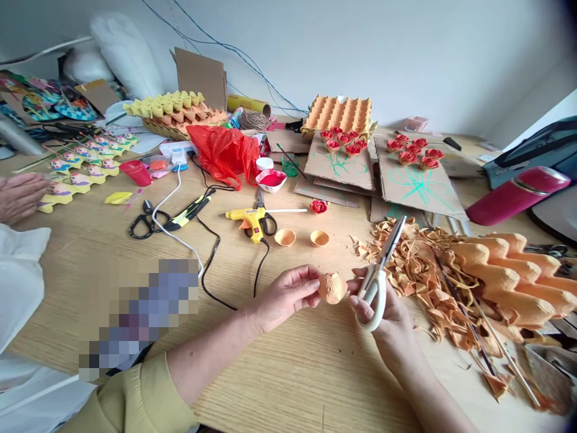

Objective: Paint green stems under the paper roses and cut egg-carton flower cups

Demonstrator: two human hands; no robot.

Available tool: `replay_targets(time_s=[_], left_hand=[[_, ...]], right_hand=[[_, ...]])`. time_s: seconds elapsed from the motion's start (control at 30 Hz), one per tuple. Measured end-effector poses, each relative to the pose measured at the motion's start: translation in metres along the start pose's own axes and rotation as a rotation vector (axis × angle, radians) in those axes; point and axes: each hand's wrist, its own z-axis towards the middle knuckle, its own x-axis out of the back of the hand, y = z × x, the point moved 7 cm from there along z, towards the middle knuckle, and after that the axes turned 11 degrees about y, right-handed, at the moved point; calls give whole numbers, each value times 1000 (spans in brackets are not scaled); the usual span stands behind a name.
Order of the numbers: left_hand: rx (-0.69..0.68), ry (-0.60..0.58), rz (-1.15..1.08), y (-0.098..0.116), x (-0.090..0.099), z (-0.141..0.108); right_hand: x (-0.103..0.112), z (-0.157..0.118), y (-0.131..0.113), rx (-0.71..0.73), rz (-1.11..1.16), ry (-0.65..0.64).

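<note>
Between the fingertips of my left hand [301, 290] is an orange egg-carton cup [332, 288], its bottom turned toward me. My right hand [383, 307] holds scissors [376, 291] with white handles, blades pointing up and away from the cup. A right fingertip reaches the cup's right edge. Beyond my hands stand two cut cups, a left one [285, 238] and a right one [320, 239]. A red-painted paper flower [318, 207] lies behind them. The yellow glue gun [252, 222] rests on its side to the left, with dark-handled scissors [269, 225] beneath it.
Orange carton scraps [419, 276] and an egg tray [505, 270] lie right, near a pink flask [518, 195]. Cardboard sheets [333, 165] with red flowers stand behind. Red paint fills a bowl [271, 179]. Cords cross the left side, where another person's hands [20, 195] rest.
</note>
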Motion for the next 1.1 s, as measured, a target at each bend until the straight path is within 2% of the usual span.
replay_targets(time_s=[0.1,0.23,0.3,0.5,0.77,0.83,0.9,1.03,1.1], left_hand=[[4,-3,-12,-3,-5,-2],[-146,88,168,8,-4,-3],[-177,131,254,10,-1,-3],[-139,173,350,5,4,-1],[-350,319,593,18,6,-7],[-345,317,571,18,5,-7],[-278,287,469,13,5,-6],[-89,123,144,1,-4,-3],[-36,55,69,-1,-9,-4]], right_hand=[[-3,0,6,-97,72,-27],[1,1,10,-161,159,22],[2,1,10,-158,160,31],[-3,-3,6,-105,87,-16],[-9,-11,1,-63,-11,-61],[-8,-10,2,-65,-6,-52],[-7,-7,3,-84,33,-43],[-8,-2,4,-159,150,-48],[-7,-2,4,-179,156,-48]])
